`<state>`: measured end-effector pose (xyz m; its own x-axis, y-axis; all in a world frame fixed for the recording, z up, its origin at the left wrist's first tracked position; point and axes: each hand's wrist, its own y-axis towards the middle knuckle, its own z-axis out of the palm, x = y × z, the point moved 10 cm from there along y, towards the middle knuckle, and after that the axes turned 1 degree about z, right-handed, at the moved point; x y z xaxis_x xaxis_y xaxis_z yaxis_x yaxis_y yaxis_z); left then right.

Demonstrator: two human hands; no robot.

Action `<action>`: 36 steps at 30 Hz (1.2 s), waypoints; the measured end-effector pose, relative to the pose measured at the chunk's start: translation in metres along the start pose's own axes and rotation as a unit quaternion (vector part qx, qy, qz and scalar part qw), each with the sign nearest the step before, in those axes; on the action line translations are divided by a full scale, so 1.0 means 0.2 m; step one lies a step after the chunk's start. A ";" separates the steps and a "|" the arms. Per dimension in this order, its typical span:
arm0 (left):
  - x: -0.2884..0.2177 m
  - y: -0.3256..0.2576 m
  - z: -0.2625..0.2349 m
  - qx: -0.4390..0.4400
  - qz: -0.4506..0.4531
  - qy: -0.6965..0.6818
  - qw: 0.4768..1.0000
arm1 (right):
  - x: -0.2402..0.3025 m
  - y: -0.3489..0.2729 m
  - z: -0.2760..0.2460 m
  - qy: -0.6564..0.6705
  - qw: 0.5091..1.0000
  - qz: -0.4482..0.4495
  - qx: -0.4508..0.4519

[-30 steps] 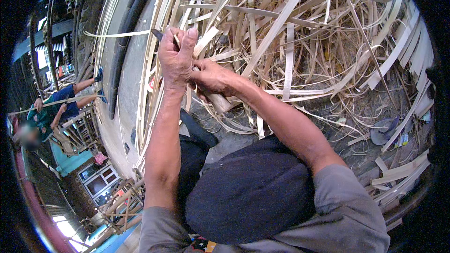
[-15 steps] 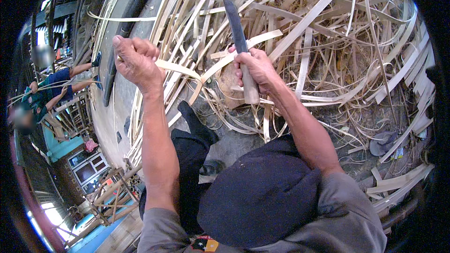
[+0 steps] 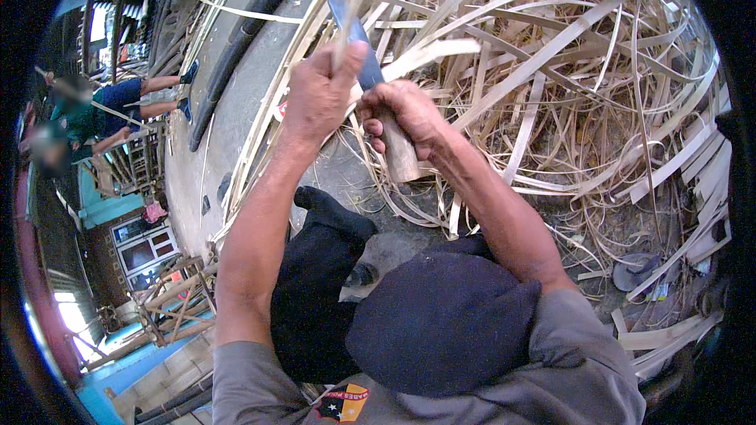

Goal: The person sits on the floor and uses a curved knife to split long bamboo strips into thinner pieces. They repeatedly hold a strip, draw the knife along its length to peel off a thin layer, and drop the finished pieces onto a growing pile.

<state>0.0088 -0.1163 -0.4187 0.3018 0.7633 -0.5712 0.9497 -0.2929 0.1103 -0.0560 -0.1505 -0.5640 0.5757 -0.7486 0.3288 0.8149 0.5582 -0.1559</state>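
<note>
My right hand (image 3: 405,120) is wrapped round the pale wooden handle (image 3: 402,159) of a knife. The knife's broad dark blade (image 3: 368,63) points up and to the left. Close beside the blade, my left hand (image 3: 319,98) is closed with the thumb up, gripping a thin bamboo strip (image 3: 344,35) that is smeared by motion and rises past the blade. Another pale length of strip (image 3: 437,53) sticks out to the right of the blade above my right hand. Where it meets the blade is hidden by my fingers.
A large tangle of bamboo strips (image 3: 551,102) covers the ground ahead and right. Long black poles (image 3: 236,39) lie at the left. A flat grey round thing (image 3: 636,271) lies at the right. Two people (image 3: 102,114) stand far left, near a bamboo frame (image 3: 177,303).
My left hand has moved right and up to the knife, bringing the strip with it. My right hand has shifted left, and the blade tilts further left.
</note>
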 end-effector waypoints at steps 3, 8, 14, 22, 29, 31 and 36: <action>-0.14 0.04 -0.41 -0.143 -0.001 0.004 0.990 | -0.12 0.01 -0.06 0.069 0.997 0.041 0.009; -0.52 0.07 -0.58 -0.162 0.144 0.063 0.974 | -0.18 -0.05 0.09 0.172 0.982 0.060 0.043; -0.22 0.10 -0.28 -0.008 0.039 0.120 0.992 | 0.08 0.07 0.54 -0.158 0.985 -0.011 0.061; -0.20 -0.04 -0.69 -0.113 0.047 0.117 0.986 | -0.17 0.13 0.28 0.167 0.978 0.076 0.099; -0.21 0.04 -0.96 -0.107 0.076 0.114 0.985 | 0.01 0.14 0.57 0.117 0.984 0.012 0.135; -0.30 0.05 -0.98 -0.154 0.137 0.096 0.974 | 0.12 0.15 0.79 -0.037 0.987 -0.008 0.154; -0.59 0.17 -1.16 -0.211 0.158 0.093 0.960 | -0.05 0.13 1.28 -0.391 0.911 0.022 0.129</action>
<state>0.0256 -0.0818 -0.1588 0.5531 0.7754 -0.3047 0.7459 -0.2979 0.5957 -0.0577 -0.0366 -0.3329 0.3011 -0.2957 0.9066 0.6915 0.7223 0.0059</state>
